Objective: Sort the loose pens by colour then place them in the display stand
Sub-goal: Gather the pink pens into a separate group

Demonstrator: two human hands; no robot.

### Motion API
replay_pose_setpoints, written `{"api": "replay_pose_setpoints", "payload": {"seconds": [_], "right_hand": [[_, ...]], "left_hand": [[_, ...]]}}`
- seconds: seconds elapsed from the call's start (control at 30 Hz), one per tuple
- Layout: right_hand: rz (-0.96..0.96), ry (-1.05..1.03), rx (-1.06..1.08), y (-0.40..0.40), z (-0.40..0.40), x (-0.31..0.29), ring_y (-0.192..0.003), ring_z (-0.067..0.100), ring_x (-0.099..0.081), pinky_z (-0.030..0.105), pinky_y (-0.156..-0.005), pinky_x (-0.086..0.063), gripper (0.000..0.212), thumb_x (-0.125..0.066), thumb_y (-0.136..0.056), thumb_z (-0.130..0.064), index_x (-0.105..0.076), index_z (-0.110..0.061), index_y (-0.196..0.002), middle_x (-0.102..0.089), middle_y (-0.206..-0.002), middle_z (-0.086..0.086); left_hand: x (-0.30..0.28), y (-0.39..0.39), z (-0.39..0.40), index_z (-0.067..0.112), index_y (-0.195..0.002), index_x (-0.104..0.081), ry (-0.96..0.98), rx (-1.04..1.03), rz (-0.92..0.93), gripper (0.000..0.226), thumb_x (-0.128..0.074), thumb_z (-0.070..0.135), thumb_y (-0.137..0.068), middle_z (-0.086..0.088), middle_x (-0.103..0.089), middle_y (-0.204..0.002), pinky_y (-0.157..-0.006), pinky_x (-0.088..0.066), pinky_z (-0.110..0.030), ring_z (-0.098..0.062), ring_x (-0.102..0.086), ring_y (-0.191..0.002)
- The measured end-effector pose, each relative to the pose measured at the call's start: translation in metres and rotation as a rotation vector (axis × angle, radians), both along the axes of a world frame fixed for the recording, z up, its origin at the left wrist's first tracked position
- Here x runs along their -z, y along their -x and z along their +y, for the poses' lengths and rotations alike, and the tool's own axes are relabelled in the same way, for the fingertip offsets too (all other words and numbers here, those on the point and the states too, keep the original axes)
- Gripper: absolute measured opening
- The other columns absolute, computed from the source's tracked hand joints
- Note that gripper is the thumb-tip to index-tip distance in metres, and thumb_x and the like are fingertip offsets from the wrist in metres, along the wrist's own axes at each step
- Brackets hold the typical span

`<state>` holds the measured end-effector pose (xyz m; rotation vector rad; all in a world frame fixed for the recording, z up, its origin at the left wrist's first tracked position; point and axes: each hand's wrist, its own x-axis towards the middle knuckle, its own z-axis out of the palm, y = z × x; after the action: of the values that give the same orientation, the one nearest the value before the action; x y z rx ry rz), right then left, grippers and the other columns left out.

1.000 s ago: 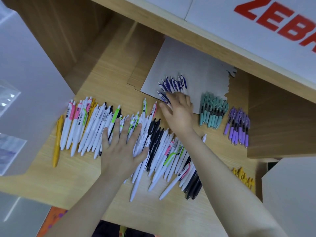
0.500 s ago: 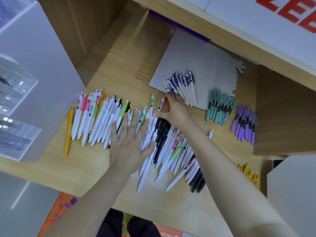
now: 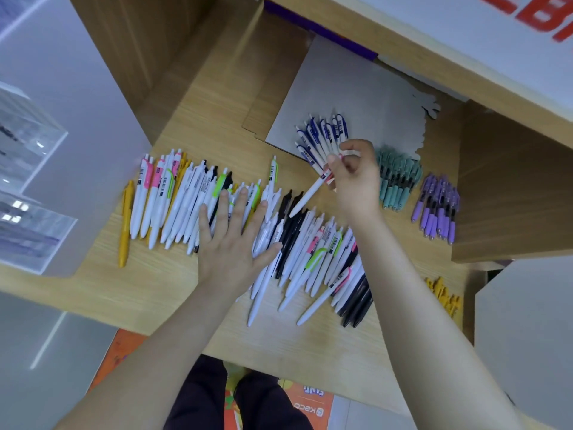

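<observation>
A white pen with a pink clip (image 3: 311,191) is lifted above the mixed pile of pens (image 3: 297,243), pinched at its clip end by the right hand (image 3: 352,176). The left hand (image 3: 232,240) lies flat, fingers spread, on the pile. Blue-clip pens (image 3: 322,138) lie on a grey card (image 3: 356,97); teal pens (image 3: 397,178) and purple pens (image 3: 437,206) lie to the right on the wooden shelf (image 3: 155,293).

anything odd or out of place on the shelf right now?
Nothing damaged or spilled. The unsorted pens are a mixed, overlapping heap, with one yellow pen lying apart at its left edge. The grey card under the blue-clip pens has a ragged far corner.
</observation>
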<state>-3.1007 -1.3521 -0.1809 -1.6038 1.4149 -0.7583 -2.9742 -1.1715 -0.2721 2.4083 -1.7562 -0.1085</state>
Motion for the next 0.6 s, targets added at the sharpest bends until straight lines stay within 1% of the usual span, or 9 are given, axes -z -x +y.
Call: {"api": "replay_pose_setpoints", "payload": {"seconds": [0.1, 0.17, 0.23, 0.3, 0.33, 0.4, 0.47, 0.53, 0.6], "right_hand": [[-0.028, -0.08, -0.034, 0.023, 0.021, -0.025, -0.055, 0.018, -0.059, 0.035, -0.059, -0.053, 0.022, -0.067, -0.093, -0.017, -0.053, -0.011, -0.11, -0.069, -0.083, 0.019], [-0.029, -0.154, -0.091, 0.033, 0.042, -0.029, -0.057, 0.013, -0.062, 0.03, -0.057, -0.053, 0.025, -0.07, -0.091, -0.018, -0.055, -0.01, -0.109, -0.071, -0.079, 0.013], [-0.062, -0.239, -0.119, 0.039, 0.061, -0.027, -0.059, 0.008, -0.062, 0.022, -0.059, -0.052, 0.026, -0.072, -0.089, -0.017, -0.056, -0.009, -0.109, -0.071, -0.074, 0.005], [-0.102, -0.275, -0.123, 0.045, 0.075, -0.025, -0.06, 0.008, -0.062, 0.021, -0.06, -0.051, 0.022, -0.07, -0.091, -0.017, -0.058, -0.009, -0.108, -0.069, -0.068, -0.002], [-0.112, -0.267, -0.121, 0.05, 0.078, -0.022, -0.061, 0.009, -0.062, 0.024, -0.06, -0.052, 0.017, -0.067, -0.093, -0.017, -0.06, -0.012, -0.108, -0.069, -0.069, -0.003], [-0.043, -0.21, -0.116, 0.062, 0.077, -0.013, -0.063, 0.009, -0.063, 0.03, -0.061, -0.052, 0.013, -0.061, -0.097, -0.021, -0.063, -0.019, -0.11, -0.067, -0.073, -0.004], [0.156, -0.161, -0.183, 0.074, 0.071, 0.0, -0.066, 0.007, -0.055, 0.029, -0.064, -0.044, 0.022, -0.064, -0.096, -0.029, -0.064, -0.023, -0.117, -0.058, -0.075, -0.008], [0.372, -0.178, -0.335, 0.078, 0.067, 0.01, -0.088, 0.011, -0.057, 0.026, -0.078, -0.041, 0.047, -0.07, -0.089, -0.04, -0.06, -0.021, -0.13, -0.061, -0.099, -0.004], [0.522, -0.242, -0.445, 0.074, 0.066, 0.018, -0.129, 0.022, -0.046, 0.028, -0.098, -0.038, 0.075, -0.073, -0.083, -0.049, -0.045, -0.021, -0.146, -0.047, -0.143, 0.008]], "left_hand": [[-0.019, 0.008, 0.001, 0.021, -0.155, -0.032, 0.062, 0.027, 0.054, 0.078, -0.024, 0.07, -0.095, -0.01, -0.023, -0.164, -0.122, -0.002, -0.058, -0.035, -0.013, -0.153], [-0.037, 0.023, 0.001, 0.016, -0.148, -0.044, 0.141, 0.077, 0.255, 0.071, -0.029, 0.065, -0.098, -0.01, -0.041, -0.155, -0.119, -0.022, -0.057, -0.033, -0.031, -0.145], [-0.057, 0.044, 0.003, 0.016, -0.132, -0.058, 0.108, 0.052, 0.554, 0.058, -0.036, 0.06, -0.1, -0.006, -0.063, -0.124, -0.093, -0.048, -0.045, -0.025, -0.055, -0.117], [-0.07, 0.062, 0.006, 0.017, -0.095, -0.06, -0.001, -0.056, 0.82, 0.043, -0.041, 0.055, -0.1, -0.002, -0.061, -0.077, -0.063, -0.041, -0.034, -0.019, -0.057, -0.074], [-0.072, 0.068, 0.007, 0.013, -0.084, -0.055, -0.033, -0.114, 0.918, 0.044, -0.042, 0.051, -0.1, -0.003, -0.051, -0.065, -0.058, -0.035, -0.032, -0.017, -0.05, -0.061], [-0.07, 0.075, 0.014, 0.004, -0.084, -0.056, -0.102, -0.225, 1.082, 0.046, -0.045, 0.044, -0.103, -0.003, -0.046, -0.06, -0.055, -0.032, -0.027, -0.011, -0.044, -0.053], [-0.065, 0.08, 0.021, 0.004, -0.087, -0.061, -0.164, -0.325, 1.243, 0.042, -0.047, 0.041, -0.104, -0.002, -0.055, -0.061, -0.055, -0.04, -0.024, -0.011, -0.049, -0.051], [-0.059, 0.084, 0.027, 0.01, -0.089, -0.065, -0.201, -0.418, 1.36, 0.037, -0.049, 0.039, -0.104, -0.003, -0.068, -0.064, -0.058, -0.052, -0.028, -0.017, -0.064, -0.055], [-0.054, 0.085, 0.029, 0.011, -0.093, -0.067, -0.204, -0.502, 1.432, 0.034, -0.049, 0.039, -0.104, -0.005, -0.075, -0.073, -0.064, -0.059, -0.034, -0.024, -0.072, -0.065]]}}
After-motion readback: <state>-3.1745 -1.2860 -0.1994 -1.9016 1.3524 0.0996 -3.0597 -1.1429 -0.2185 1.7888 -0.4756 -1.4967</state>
